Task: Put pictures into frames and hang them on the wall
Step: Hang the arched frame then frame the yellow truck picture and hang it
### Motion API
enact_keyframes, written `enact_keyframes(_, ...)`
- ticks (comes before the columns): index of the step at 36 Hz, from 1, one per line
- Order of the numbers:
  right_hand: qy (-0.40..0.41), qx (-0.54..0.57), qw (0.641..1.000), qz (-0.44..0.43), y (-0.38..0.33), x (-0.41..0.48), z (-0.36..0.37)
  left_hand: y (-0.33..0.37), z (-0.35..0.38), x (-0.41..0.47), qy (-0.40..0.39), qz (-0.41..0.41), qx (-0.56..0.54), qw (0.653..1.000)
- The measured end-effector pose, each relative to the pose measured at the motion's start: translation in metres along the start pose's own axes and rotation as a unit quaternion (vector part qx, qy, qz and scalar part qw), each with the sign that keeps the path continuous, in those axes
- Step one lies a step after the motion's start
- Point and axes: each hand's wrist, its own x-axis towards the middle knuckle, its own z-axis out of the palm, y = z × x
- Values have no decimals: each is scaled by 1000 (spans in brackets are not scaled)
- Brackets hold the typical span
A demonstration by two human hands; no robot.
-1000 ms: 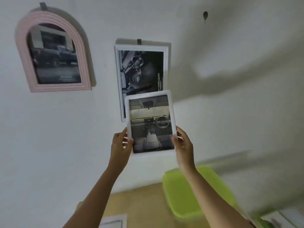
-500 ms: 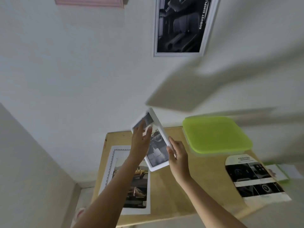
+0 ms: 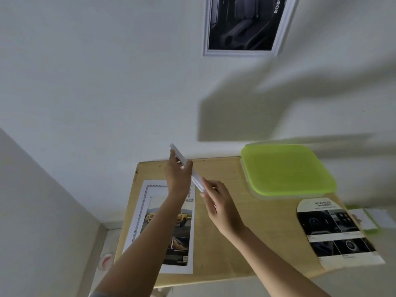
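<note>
We see the white picture frame [image 3: 197, 181] held in the air above the far edge of the wooden table [image 3: 235, 243], close to the wall. It is turned edge-on to us, so it reads as a thin white strip slanting down to the right, and its picture cannot be seen. The left hand [image 3: 177, 179] grips its upper part, fingers curled over the edge. The right hand [image 3: 216, 202] pinches the lower end between thumb and fingers. On the table's left side, under the left forearm, we see a print of a yellow truck [image 3: 169, 230] lying on a white bordered sheet [image 3: 137, 219]. A box with a lime-green lid [image 3: 287, 170] sits at the far right corner, and an arch-topped brochure page [image 3: 334, 230] lies near the right edge. A white-framed dark picture [image 3: 244, 24] hangs on the wall above.
</note>
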Motion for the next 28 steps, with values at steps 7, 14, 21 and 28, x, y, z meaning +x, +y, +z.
enact_keyframes(7,-38,74,996,36,4,-9,11,-28,-40,5,-14,3,-55,998)
enact_keyframes(14,-46,70,923,377,43,-14,18,-51,-73,-8,-60,-50,-132,988)
enact_keyframes(21,-15,280,818,502,45,-43,19,-76,-71,-30,-95,-128,-199,967)
enact_keyframes(28,67,281,788,544,57,-76,1,-108,-43,-54,-122,-181,-166,962)
